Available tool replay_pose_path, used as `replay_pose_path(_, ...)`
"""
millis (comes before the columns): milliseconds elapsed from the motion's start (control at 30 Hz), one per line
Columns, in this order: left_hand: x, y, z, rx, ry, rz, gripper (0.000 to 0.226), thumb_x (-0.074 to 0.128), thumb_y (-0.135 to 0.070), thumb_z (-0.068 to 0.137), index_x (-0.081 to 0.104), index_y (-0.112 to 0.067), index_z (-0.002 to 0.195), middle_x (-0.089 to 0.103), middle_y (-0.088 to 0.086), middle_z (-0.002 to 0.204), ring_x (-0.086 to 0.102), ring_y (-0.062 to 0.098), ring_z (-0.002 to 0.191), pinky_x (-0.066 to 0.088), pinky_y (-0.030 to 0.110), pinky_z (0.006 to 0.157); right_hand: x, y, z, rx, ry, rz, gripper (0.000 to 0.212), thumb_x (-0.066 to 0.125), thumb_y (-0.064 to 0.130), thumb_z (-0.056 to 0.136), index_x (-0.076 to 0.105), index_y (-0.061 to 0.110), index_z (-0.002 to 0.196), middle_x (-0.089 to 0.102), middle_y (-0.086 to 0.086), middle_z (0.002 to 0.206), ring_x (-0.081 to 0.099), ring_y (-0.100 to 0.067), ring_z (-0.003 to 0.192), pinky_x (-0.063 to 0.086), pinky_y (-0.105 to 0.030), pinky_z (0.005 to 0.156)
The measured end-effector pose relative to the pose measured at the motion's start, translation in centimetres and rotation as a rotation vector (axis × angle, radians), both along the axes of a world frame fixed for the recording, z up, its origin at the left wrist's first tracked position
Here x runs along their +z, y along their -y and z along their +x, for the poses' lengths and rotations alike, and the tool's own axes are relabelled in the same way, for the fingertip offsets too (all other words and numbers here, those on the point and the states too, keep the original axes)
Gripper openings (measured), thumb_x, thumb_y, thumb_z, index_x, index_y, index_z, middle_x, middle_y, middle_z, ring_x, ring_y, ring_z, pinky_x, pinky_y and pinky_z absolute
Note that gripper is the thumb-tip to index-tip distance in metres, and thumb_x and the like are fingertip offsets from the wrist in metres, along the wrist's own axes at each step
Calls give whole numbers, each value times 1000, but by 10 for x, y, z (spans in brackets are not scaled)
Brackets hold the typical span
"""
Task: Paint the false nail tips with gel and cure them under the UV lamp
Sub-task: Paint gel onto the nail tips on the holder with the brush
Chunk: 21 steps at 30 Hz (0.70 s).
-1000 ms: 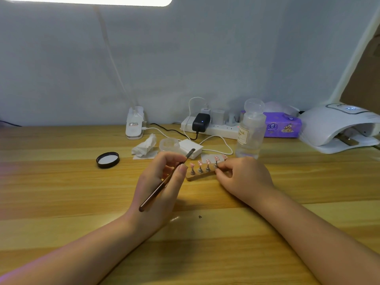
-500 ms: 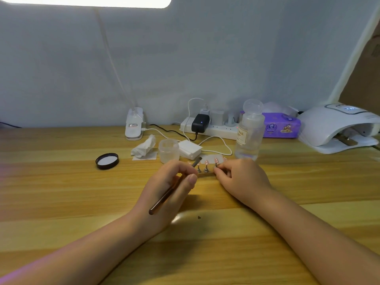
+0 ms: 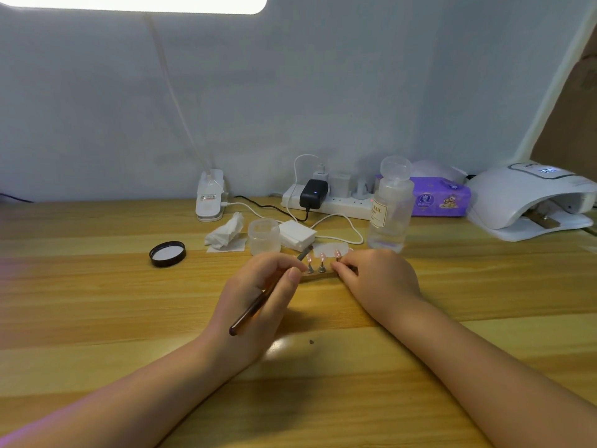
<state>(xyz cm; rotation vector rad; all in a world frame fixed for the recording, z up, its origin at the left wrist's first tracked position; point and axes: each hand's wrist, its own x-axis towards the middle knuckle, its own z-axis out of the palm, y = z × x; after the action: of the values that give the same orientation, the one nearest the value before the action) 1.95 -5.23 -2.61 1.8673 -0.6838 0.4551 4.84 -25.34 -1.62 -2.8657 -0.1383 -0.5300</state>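
A small wooden holder (image 3: 318,275) lies on the table (image 3: 97,302) with pink false nail tips (image 3: 322,255) standing on metal pegs. My left hand (image 3: 261,297) grips a brown-handled brush (image 3: 250,313), its metal end pointing at the leftmost visible tip. My right hand (image 3: 376,279) pinches the right end of the holder and covers part of it. The white UV lamp (image 3: 529,195) sits at the far right, its opening facing me.
Behind the holder stand a frosted jar (image 3: 264,236), a white box (image 3: 296,235), a clear liquid bottle (image 3: 391,210) and a power strip (image 3: 326,202). A crumpled tissue (image 3: 224,234) and a black lid (image 3: 167,253) lie to the left. A purple wipes pack (image 3: 441,198) is beside the lamp.
My left hand has lowered and moved right, bringing the brush end down toward the nail tips. The frosted jar behind it is now uncovered. My right hand has stayed on the holder.
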Motion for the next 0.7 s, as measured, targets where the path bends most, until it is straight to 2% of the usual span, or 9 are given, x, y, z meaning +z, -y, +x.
replay_pose_path(100,-1,-1,0,28,-2,-53,20,53,-42,91,67,-37,103,70,-12,96,68,17,93,57,40,80,-1,-1,0,19,24,-3,32,40,41,98,69,26,100,69,5,90,60,-16,84,49,-29,63)
replay_pose_path(167,0,-3,1,55,-5,-92,18,54,-41,91,67,-37,103,70,-8,92,69,18,88,58,46,76,-3,-1,-2,24,52,7,31,41,38,98,69,25,96,69,5,88,60,-16,81,47,-29,60)
replay_pose_path(267,9,-10,6,54,-17,-145,12,61,-32,91,65,-39,100,70,-2,86,69,19,78,59,41,69,-3,-2,-6,50,145,80,28,47,34,96,69,20,87,67,4,80,58,-17,75,44,-31,56)
replay_pose_path(367,23,-19,18,101,-28,-222,20,65,-17,89,70,-36,91,72,-2,79,70,12,70,59,27,63,-2,-3,-10,112,233,197,15,57,26,90,69,17,88,64,3,74,57,-19,70,46,-34,55)
replay_pose_path(533,51,-33,41,218,-149,-274,16,67,-13,91,72,-23,79,71,-2,65,67,9,59,54,20,55,-1,-3,-12,167,213,379,5,62,18,85,65,15,86,63,3,72,59,-18,69,50,-40,61)
replay_pose_path(600,61,-35,48,263,-163,-230,14,66,-14,92,70,-19,80,71,-2,64,66,8,58,53,19,54,-2,-3,-11,191,221,443,2,63,14,84,65,13,85,61,6,69,59,-16,68,50,-39,63)
replay_pose_path(700,73,-33,59,331,-172,-90,9,64,-14,92,65,-14,83,71,0,64,66,12,57,55,23,54,-3,-3,-10,208,228,501,3,65,12,83,66,14,84,60,9,68,57,-8,64,50,-31,63)
